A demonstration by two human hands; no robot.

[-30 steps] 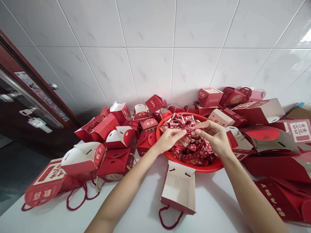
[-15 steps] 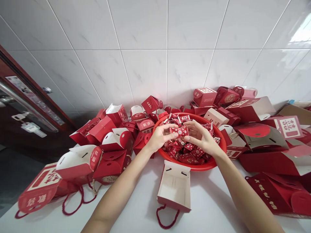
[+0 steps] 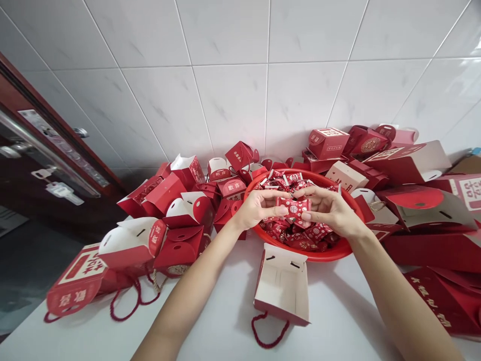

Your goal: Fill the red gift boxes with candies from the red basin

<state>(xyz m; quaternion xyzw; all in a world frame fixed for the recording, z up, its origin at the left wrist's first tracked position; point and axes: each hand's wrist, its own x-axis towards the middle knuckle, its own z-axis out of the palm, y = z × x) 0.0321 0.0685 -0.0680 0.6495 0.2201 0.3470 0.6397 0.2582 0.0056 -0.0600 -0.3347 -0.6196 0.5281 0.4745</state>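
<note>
A red wrapped candy point(image 3: 294, 208) with white dots and a round emblem is held up between my two hands. My left hand point(image 3: 256, 209) pinches its left end, thumb in front and fingers behind. At the right end, my right hand point(image 3: 334, 211) grips it the same way. Just below lies a heap of similar red candies point(image 3: 306, 241), filling a red plastic basin point(image 3: 330, 256). In front of the basin, nearer to me, a small open box point(image 3: 282, 286) shows its pale inside, with a dark red cord handle point(image 3: 268, 345) on the table.
Red gift boxes point(image 3: 130, 245) crowd the left of the white table point(image 3: 218, 321). More boxes point(image 3: 413, 160) are piled at the right and along the tiled wall point(image 3: 233, 105). A dark door with keys point(image 3: 63, 192) stands at the left.
My right hand has closed in on the candy and now grips its right end, while my left hand keeps hold. The view has shifted slightly, so everything sits farther right.
</note>
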